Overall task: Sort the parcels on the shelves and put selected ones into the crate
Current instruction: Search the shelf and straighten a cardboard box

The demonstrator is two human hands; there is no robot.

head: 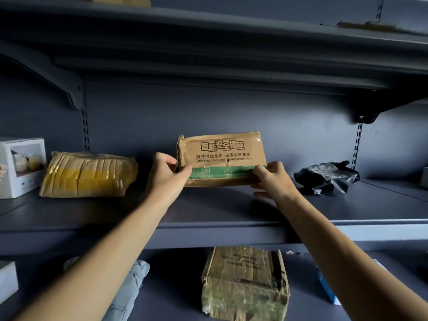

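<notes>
Dark grey-blue metal shelving fills the view, with a middle shelf (208, 212) running across the centre. On it, at the middle of the frame, is a flat brown cardboard box (222, 154) with printed Chinese lettering and a green strip low on its front. It is tipped up on its long edge, facing the camera. Whether that edge touches the shelf cannot be told.

The left hand (166, 177) has its grip clamped on the box's nine o'clock end, thumb on the front and fingers behind the crumpled flap. The right hand (274, 181) has its grip clamped on the five o'clock corner, thumb on the green strip and fingers below the bottom edge.

At nine o'clock from the box lies a squashed parcel bound in yellow tape (88, 174), and beyond it a white carton (20, 167). At three o'clock sits a crumpled black plastic bag (326, 174). On the shelf below, at six o'clock, stands a worn brown carton (245, 286). No crate is in view.

The box looks light, its thin card dented and torn, so it would likely give under pressure. Both short ends, with support beneath, seem the safest hold
</notes>
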